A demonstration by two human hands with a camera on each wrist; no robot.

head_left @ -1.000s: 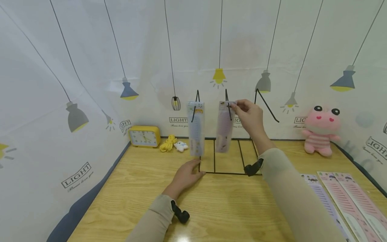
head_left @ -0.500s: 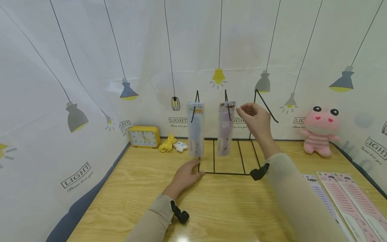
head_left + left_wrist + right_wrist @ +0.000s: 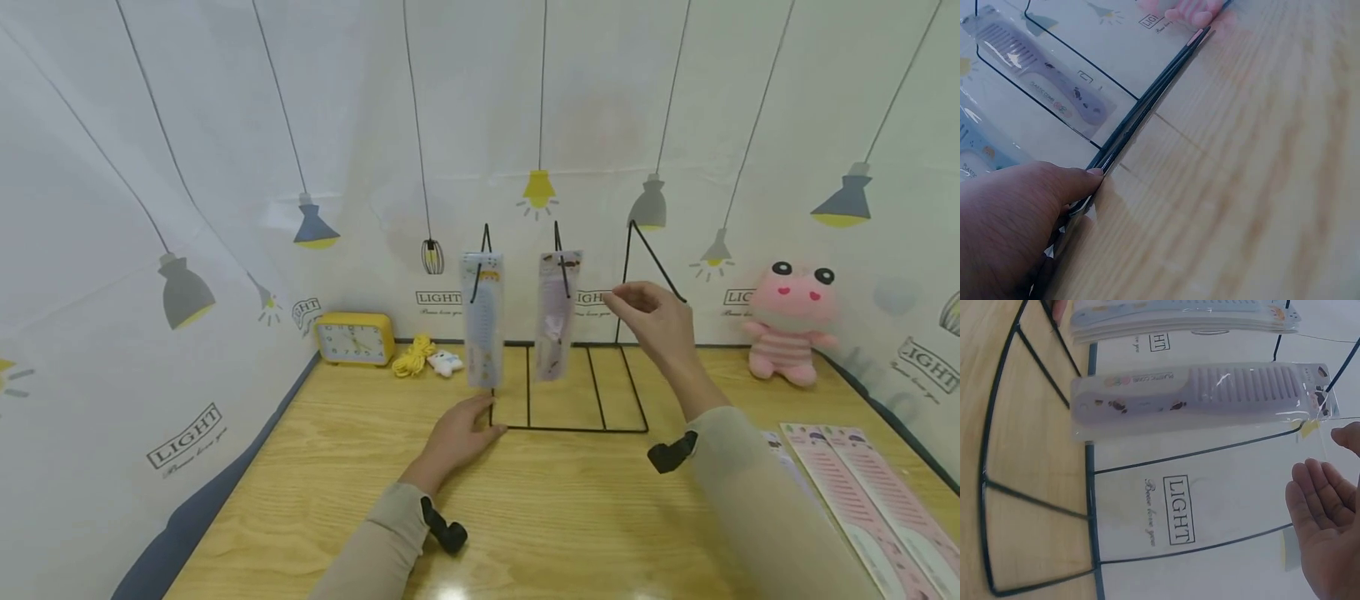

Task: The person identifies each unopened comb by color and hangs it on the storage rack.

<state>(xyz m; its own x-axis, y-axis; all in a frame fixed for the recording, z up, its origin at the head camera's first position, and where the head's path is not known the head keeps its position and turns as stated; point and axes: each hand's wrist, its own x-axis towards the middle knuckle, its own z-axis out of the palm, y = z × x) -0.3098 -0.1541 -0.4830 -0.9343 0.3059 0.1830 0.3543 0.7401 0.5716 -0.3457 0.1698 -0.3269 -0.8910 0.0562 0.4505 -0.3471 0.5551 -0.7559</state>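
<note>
A black wire rack (image 3: 588,430) with three hooks stands on the table. My left hand (image 3: 459,434) holds the front left corner of its base, thumb on the wire (image 3: 1100,156) in the left wrist view. Blue packaged combs (image 3: 482,321) hang from the left hook. On the middle hook hangs a purple packaged comb (image 3: 555,317), its teeth and handle plain in the right wrist view (image 3: 1191,397). My right hand (image 3: 660,323) holds nothing; it is in the air right of the purple comb, below the bare right hook (image 3: 660,262).
Pink packaged combs (image 3: 847,492) lie at the table's right, with a purple packaged comb (image 3: 795,467) partly hidden by my right sleeve. A pink plush toy (image 3: 787,333) sits behind them. At the back left are a yellow clock (image 3: 355,339), yellow cord (image 3: 414,357) and a small white figure (image 3: 446,362).
My right hand has let go of the purple comb's package and moved right and down, away from it. The comb now hangs by itself. My left hand has stayed on the rack.
</note>
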